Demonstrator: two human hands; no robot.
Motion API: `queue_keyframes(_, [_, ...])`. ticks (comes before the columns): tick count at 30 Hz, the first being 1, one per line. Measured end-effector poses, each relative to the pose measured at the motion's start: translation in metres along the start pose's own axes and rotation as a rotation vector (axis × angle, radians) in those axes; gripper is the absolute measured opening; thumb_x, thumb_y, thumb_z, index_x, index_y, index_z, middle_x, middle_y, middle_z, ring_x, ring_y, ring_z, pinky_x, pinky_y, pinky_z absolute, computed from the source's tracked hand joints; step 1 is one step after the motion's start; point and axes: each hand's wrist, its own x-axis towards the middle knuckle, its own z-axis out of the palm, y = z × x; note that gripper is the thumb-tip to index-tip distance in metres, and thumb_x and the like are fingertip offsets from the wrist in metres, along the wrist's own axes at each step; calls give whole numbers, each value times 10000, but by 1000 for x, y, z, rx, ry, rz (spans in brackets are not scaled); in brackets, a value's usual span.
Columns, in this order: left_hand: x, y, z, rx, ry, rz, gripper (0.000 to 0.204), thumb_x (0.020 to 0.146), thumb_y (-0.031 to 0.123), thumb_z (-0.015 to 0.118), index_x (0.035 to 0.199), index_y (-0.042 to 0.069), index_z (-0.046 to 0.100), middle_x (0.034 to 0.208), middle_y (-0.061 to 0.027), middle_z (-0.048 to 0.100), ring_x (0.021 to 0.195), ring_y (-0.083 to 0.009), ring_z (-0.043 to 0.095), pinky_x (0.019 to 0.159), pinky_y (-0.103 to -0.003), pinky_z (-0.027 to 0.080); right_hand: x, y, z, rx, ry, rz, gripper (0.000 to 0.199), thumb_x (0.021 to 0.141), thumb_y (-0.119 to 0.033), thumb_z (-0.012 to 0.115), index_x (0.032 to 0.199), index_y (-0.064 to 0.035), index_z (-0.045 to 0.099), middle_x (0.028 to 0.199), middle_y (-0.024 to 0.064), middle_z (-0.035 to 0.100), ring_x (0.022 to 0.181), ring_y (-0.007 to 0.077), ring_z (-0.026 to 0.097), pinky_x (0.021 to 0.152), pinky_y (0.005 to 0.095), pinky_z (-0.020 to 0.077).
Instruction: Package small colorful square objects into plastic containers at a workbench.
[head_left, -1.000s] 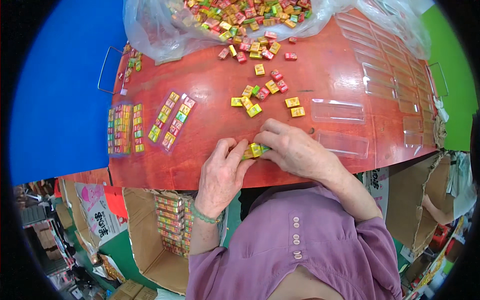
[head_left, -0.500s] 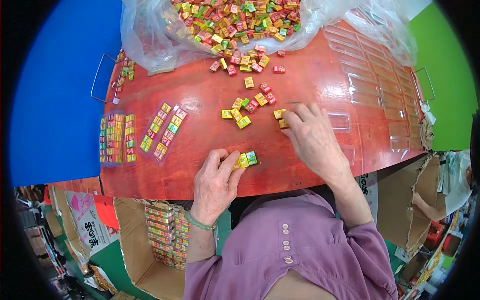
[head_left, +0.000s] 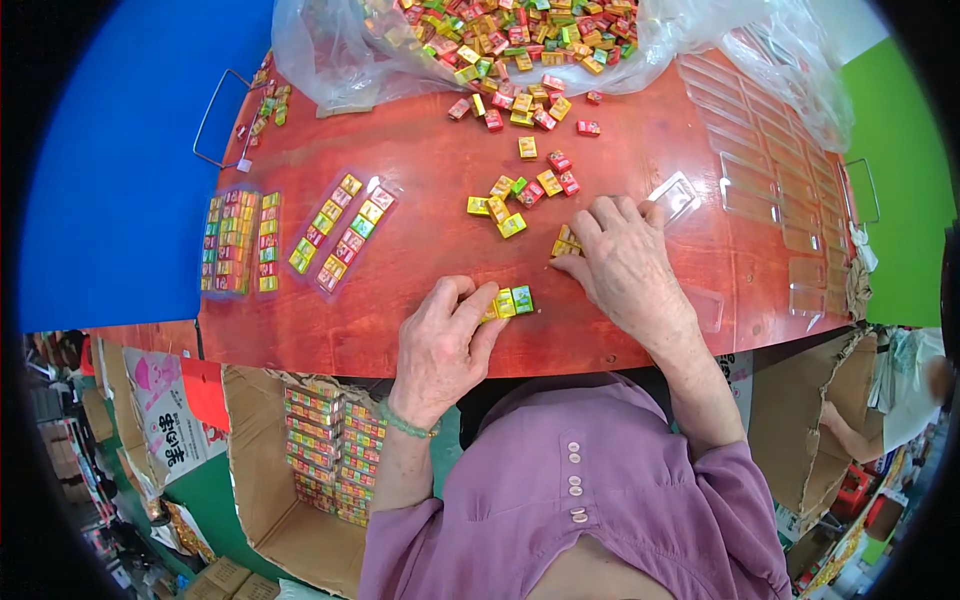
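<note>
My left hand, with a green bead bracelet on its wrist, pinches a short row of small printed boxes, yellow ones with a green one at the right end. My fingers hide the row's left end. My right hand is closed at the fingertips on small yellow boxes resting on the red table; part of them lies under the fingers. A clear plastic tray sits tilted just beyond my right knuckles. Between the hands and the big pile, loose yellow, red and green boxes are scattered.
A plastic bag spills a heap of boxes at the far side. Filled trays and two-row trays lie left. Clear empty trays cover the right. Below stand cardboard cartons; another person's arm shows at right.
The whole view has shifted a little, moving the table's contents up and right. My right fingers now close round the yellow boxes; the clear tray beside that hand has turned and tilted.
</note>
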Motion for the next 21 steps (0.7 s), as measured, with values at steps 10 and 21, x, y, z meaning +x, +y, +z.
queue_keyframes(10, [-2,-2,0,19,20,13,338,829,76,785,1142,1,682,1049,-139,597,894,-316,672,729,-410,568,-6,-2,-21,145,-157,-28,477,836,-292,809,1208,-57,622,1038,115,597,1040,295,580,928,456,409])
queue_keyframes(21, [-2,-3,3,-11,40,6,406,798,85,815,1181,13,700,1030,-139,613,866,-314,668,713,-406,562,3,7,-16,279,-407,-111,295,931,-98,672,1223,-71,644,1073,152,576,991,367,632,831,456,509])
